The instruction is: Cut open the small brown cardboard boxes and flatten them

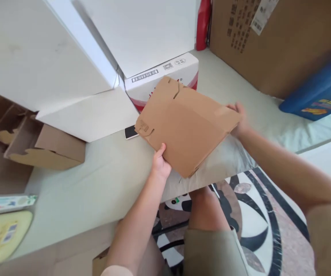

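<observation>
A flattened brown cardboard box (188,126) is held tilted above the pale cloth-covered surface, with slots and folded flaps along its edges. My left hand (161,163) grips its lower left edge, thumb on top and the other fingers hidden beneath. At the box's right corner, my right hand (238,117) is closed around the edge. Behind the cardboard stands a white and red carton (162,73) with a barcode, partly covered. A phone-like dark and white device (130,132) lies by the cardboard's left corner.
Large white boxes (142,30) stand at the back. To the left are open cardboard boxes (47,145) and a yellow bottle (4,234). A big brown carton (269,46), a red bottle (202,25) and a blue container (317,88) stand right. Patterned floor (257,207) shows below the edge.
</observation>
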`<state>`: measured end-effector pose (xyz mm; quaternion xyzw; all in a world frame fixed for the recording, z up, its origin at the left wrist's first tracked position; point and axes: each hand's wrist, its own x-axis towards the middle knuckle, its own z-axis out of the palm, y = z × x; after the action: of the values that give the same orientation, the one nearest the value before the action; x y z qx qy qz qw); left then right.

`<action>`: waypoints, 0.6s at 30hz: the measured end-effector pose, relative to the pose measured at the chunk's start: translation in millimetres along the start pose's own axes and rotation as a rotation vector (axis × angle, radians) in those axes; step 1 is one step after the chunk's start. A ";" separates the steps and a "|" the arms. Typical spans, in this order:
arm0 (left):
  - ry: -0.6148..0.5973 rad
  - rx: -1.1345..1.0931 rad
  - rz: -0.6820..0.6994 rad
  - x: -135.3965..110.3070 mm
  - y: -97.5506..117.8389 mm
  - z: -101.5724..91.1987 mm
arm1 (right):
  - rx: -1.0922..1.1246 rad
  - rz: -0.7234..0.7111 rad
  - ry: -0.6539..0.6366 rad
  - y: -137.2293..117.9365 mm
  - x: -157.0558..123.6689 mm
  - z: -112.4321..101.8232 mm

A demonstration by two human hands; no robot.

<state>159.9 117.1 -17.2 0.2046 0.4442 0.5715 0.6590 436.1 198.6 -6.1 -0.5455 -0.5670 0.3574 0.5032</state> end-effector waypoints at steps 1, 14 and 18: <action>-0.009 -0.072 0.001 -3.6 -2.1 6.0 | 0.047 0.047 -0.011 -10.2 -31.2 -2.0; -0.282 1.132 0.478 -10.2 -26.5 -10.8 | 0.114 0.202 0.626 -64.6 -139.3 -75.4; -0.400 1.486 0.603 -17.8 -31.7 -34.5 | -0.088 -0.049 0.645 -85.9 -40.5 -89.5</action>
<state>150.6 83.9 -53.6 0.7952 0.5068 0.2340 0.2368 495.7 133.3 89.9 -0.6381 -0.4061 0.1291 0.6413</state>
